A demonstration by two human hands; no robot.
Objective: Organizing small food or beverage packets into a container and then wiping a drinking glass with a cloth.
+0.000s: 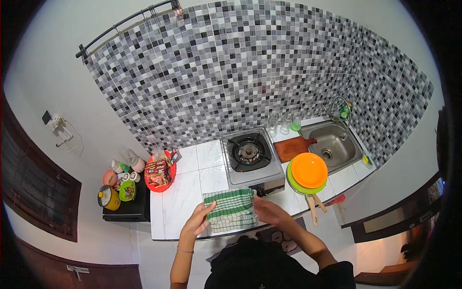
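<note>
A green and white checked kitchen cloth (231, 209) is held up between my two hands, over the counter's front edge. My left hand (198, 218) grips its left side, with the thumb lying on top. At the opposite side my right hand (266, 210) holds the cloth's edge; its fingertips are partly hidden by the fabric. Just beyond the cloth stands a single-burner gas stove (249, 153), and the cloth's upper right corner reaches near the stove's front knob (260, 191).
Right of the stove lie a wooden cutting board (291, 149) and an orange plate (309, 169) on green dishware, with wooden handles (312, 211) jutting past the counter edge. A steel sink (339, 144) is at far right. Left, a red basket (147, 180) holds packets.
</note>
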